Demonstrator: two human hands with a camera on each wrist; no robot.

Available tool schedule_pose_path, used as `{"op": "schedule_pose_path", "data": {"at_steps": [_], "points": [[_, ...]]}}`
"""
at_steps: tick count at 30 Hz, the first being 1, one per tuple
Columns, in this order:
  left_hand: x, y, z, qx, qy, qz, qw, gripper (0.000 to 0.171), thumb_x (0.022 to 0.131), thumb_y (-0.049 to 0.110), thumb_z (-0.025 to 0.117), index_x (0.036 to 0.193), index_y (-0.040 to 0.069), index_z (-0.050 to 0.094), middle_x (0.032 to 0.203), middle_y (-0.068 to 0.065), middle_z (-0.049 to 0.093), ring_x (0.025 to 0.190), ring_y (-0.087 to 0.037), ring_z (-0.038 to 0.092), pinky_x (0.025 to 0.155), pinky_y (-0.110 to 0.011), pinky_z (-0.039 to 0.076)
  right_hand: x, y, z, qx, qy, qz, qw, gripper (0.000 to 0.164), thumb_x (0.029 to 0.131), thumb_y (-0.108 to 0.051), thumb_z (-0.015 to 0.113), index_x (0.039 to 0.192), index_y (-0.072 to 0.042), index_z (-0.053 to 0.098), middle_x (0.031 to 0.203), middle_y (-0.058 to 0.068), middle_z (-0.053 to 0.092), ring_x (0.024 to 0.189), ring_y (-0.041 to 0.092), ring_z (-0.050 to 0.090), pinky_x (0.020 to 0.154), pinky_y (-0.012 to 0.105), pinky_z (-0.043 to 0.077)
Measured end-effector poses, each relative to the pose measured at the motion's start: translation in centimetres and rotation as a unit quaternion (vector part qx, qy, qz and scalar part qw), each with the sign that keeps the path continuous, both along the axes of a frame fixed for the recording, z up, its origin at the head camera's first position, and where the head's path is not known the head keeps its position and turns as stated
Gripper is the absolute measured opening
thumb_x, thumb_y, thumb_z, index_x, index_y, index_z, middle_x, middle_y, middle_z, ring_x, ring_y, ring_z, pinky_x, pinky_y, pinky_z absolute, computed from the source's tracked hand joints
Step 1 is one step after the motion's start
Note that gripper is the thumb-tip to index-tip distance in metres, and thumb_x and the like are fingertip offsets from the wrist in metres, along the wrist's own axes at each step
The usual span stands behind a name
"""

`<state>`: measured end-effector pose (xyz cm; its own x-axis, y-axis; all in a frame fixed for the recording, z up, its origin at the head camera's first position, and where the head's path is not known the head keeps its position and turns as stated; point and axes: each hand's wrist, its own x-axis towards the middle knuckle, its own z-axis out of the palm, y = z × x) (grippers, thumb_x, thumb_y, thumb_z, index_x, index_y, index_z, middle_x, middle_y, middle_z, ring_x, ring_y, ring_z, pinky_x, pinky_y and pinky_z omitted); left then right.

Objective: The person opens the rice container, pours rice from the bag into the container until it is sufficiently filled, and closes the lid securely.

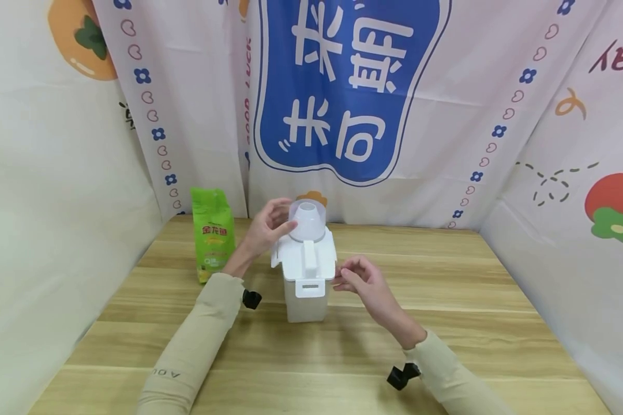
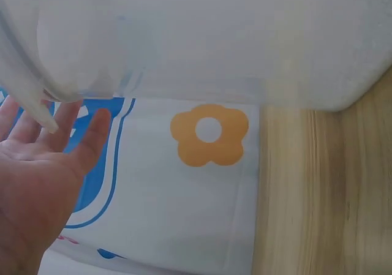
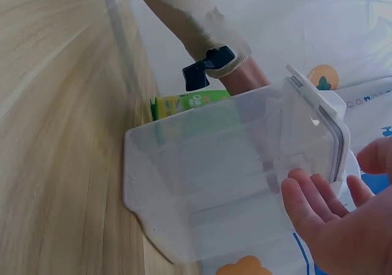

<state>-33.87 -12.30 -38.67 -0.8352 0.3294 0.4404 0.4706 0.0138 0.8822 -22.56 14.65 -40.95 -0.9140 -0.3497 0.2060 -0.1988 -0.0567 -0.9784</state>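
A translucent storage container (image 1: 306,302) with a white lid (image 1: 293,259) stands upright on the table, a white handle running along its lid. On the far part of the lid sits a clear, cone-topped cup (image 1: 308,222). My left hand (image 1: 270,227) is at the cup's left side, thumb overlapping the cup's edge in the head view and fingers spread. In the left wrist view its fingers extend loosely beside the lid. My right hand (image 1: 366,285) hovers by the container's right side, fingers loosely bent, fingertips (image 3: 295,186) right at the wall below the lid.
A green printed bag (image 1: 214,236) stands on the wooden table (image 1: 446,300) left of the container, beyond my left forearm. Printed cloth hangs behind the table (image 1: 431,196) and along both sides. Black wrist-worn devices (image 1: 402,376) sit by both sleeves.
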Motion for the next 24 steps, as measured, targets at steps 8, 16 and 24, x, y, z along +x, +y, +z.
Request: {"op": "schedule_pose_path", "data": {"at_steps": [8, 16, 24], "points": [[0.4, 0.5, 0.6, -0.073, -0.022, 0.003, 0.9971, 0.049, 0.099, 0.024, 0.059, 0.144, 0.014, 0.042, 0.145, -0.017, 0.051, 0.133, -0.032, 0.050, 0.113, -0.048, 0.040, 0.3, -0.2, 0.3, 0.015, 0.011, 0.027, 0.999, 0.033, 0.102, -0.025, 0.054, 0.115, 0.005, 0.047, 0.113, 0.020, 0.059, 0.100, 0.022, 0.069, 0.088, 0.046, 0.058], [3.6, 0.6, 2.8, -0.189, -0.033, 0.080, 0.9781, 0.061, 0.099, 0.048, 0.052, 0.147, 0.013, 0.037, 0.152, -0.013, 0.042, 0.138, -0.034, 0.044, 0.113, -0.053, 0.038, -0.4, 0.3, 0.8, 0.024, 0.023, 0.016, 0.999, 0.030, 0.103, -0.022, 0.051, 0.115, 0.005, 0.047, 0.112, 0.027, 0.061, 0.099, 0.030, 0.069, 0.083, 0.040, 0.060], [8.0, 1.2, 4.3, -0.336, -0.001, 0.128, 0.9330, 0.073, 0.098, 0.060, 0.044, 0.147, 0.007, 0.039, 0.151, -0.017, 0.042, 0.139, -0.036, 0.041, 0.111, -0.057, 0.039, -1.9, 0.5, 1.7, 0.000, 0.032, -0.011, 0.999, 0.022, 0.102, -0.016, 0.053, 0.110, 0.004, 0.049, 0.106, 0.026, 0.065, 0.094, 0.032, 0.070, 0.078, 0.037, 0.061]]}}
